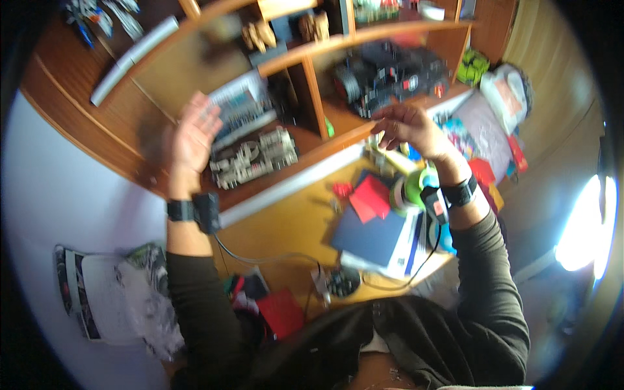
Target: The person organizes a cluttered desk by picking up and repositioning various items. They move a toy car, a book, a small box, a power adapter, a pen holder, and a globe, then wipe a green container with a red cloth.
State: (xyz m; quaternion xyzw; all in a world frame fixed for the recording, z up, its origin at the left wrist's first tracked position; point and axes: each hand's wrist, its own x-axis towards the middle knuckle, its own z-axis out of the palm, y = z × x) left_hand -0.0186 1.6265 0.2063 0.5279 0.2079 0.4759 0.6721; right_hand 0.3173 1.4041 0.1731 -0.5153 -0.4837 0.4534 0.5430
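My left hand is raised palm up in front of the wooden shelf, fingers apart and holding nothing. Just right of it, a grey brick-built model lies on the lower shelf board, with a boxed or framed item behind it. My right hand hovers at the shelf's front edge with its fingers bent and apart, nothing between them. Behind that hand a large black model vehicle fills a compartment. Each wrist wears a black strap with a small device and a cable.
Below the shelf, a wooden desk bears a dark blue folder, red envelopes, papers and a green-and-white object. Small golden figures stand on a higher shelf. A bright lamp glows at the right. Cables cross the desk.
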